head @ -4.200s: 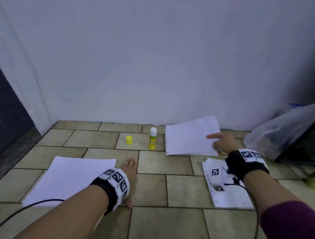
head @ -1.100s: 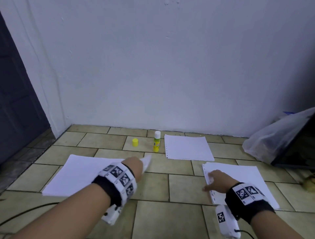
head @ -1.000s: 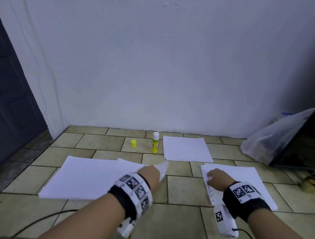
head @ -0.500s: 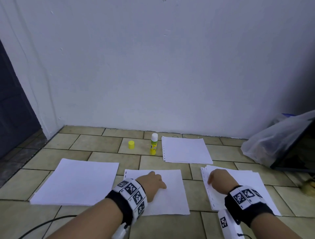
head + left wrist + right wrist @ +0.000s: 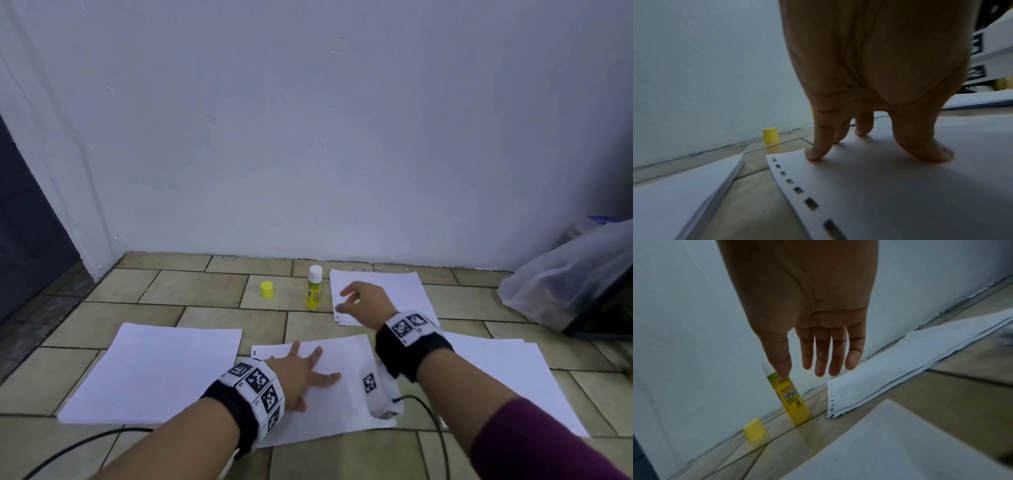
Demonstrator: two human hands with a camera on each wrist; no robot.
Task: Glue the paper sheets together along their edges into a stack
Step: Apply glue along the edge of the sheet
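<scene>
left hand [image 5: 301, 373] had just laid a single sheet [image 5: 346, 407] flat on the floor at lower centre of the head view, where half a second earlier it was still settling; fingers now spread straight, pressing it down, gripping nothing. right hand [image 5: 363, 301] had left the lower-right pile [image 5: 507, 380] and moved up to frame centre, hovering over the far punched stack [image 5: 404, 291], fingers extended and loosely apart, holding nothing, just beside the glue stick [image 5: 314, 287]. my read: base sheet placed, glue pickup next, nothing glued yet. count: one glue stick, uncapped and upright; one yellow cap [image 5: 267, 290] standing apart to its left; four paper lots: left pile [image 5: 154, 373], centre sheet, right pile, far stack; two hands
</scene>
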